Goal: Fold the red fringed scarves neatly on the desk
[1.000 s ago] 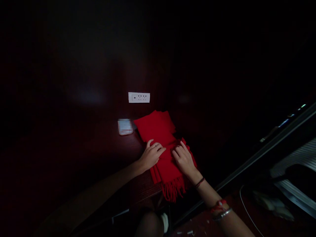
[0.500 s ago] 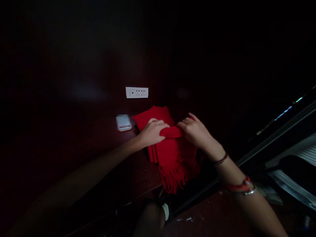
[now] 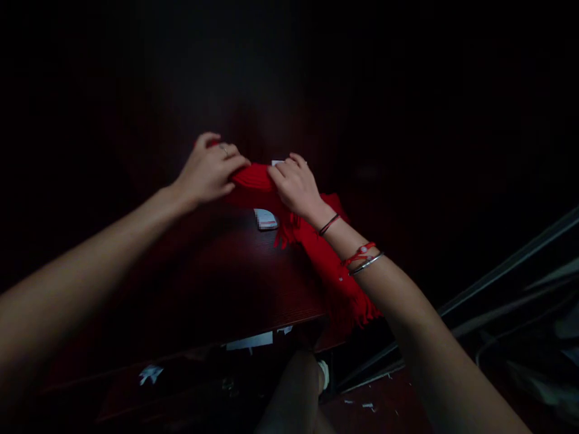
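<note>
A folded red scarf (image 3: 254, 176) with fringe is lifted above the dark table, stretched between my two hands. My left hand (image 3: 211, 167), with a ring on one finger, is closed round its left end. At the right end my right hand (image 3: 295, 184) grips its upper fold. More red fringed fabric (image 3: 323, 259) lies on the table below my right wrist, its tassels near the table edge. Whether it joins the held scarf I cannot tell. A small flat pale object (image 3: 266, 220) on the table shows partly beneath the held scarf.
A white wall socket (image 3: 277, 161) is mostly hidden behind the scarf and my right hand. The dark table (image 3: 253, 283) ends towards me, with my leg (image 3: 292, 386) below. White scraps (image 3: 368, 406) lie on the floor. A metal frame edge (image 3: 511, 262) runs along the right.
Both hands have moved up and left, carrying a folded red scarf off the pile. The other red fabric stays on the table. The view has shifted too.
</note>
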Demonstrator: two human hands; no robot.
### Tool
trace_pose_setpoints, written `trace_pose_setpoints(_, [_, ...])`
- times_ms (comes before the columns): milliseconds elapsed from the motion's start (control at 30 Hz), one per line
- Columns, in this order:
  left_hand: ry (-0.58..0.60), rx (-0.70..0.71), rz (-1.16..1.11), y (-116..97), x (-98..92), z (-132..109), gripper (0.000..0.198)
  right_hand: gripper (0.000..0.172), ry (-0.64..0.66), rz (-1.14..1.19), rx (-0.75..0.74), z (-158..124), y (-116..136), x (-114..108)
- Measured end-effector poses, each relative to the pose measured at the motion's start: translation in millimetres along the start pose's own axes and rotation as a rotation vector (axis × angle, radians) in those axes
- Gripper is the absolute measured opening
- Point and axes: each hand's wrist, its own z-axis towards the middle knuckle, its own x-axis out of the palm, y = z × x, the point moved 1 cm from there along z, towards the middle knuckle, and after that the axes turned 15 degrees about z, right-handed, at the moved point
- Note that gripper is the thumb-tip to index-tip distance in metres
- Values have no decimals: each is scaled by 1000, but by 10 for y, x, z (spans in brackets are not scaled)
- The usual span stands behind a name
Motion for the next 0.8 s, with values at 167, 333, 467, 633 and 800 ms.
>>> trace_pose_setpoints(167, [261,106,-111,-397,453,-1269,26,19,311,338,-71,-470,943,723])
trace_pose_setpoints(333, [395,-4,-411,-713,530,-2176,33,39,594,793,-177,-730,1366,848])
trace_pose_setpoints(467, [449,-14,-489,-644,507,-2373,38,34,541,963,-96,-520,1191,893])
trace_pose_setpoints(633, [520,-75,-372,-319,640,-2389,44,40,617,754,1,-330,1097,1182])
trace_pose_setpoints(800, [643,-496,-144,-245,646,-2375,43,44,772,547,121,-436,1376,1093])
